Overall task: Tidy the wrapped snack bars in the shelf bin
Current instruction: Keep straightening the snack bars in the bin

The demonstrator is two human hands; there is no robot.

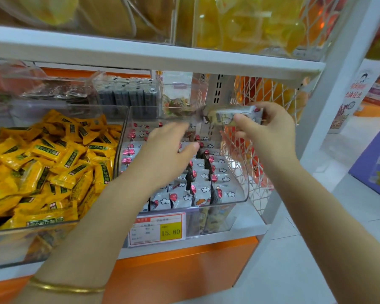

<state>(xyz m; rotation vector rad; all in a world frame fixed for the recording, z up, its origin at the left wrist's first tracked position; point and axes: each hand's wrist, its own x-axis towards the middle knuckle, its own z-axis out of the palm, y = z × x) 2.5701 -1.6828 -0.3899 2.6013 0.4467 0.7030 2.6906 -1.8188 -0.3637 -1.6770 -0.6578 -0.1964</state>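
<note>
pinching one wrapped snack bar (230,115) between thumb and fingers, the right hand (270,132) holds it above the far right corner of the clear bin (246,189). the left hand (165,154) hovers inside the bin, fingers loosely extended and gripping nothing, over the rows of bars (206,178) standing on edge. yellow packets (42,163) fill the bin on the left

The upper shelf board (154,55) caps the clear bin (228,203) at twelve o'clock; open air lies between them. A mesh panel (259,178) blocks three o'clock; the yellow-sweets bin (31,238) crowds nine o'clock.
</note>
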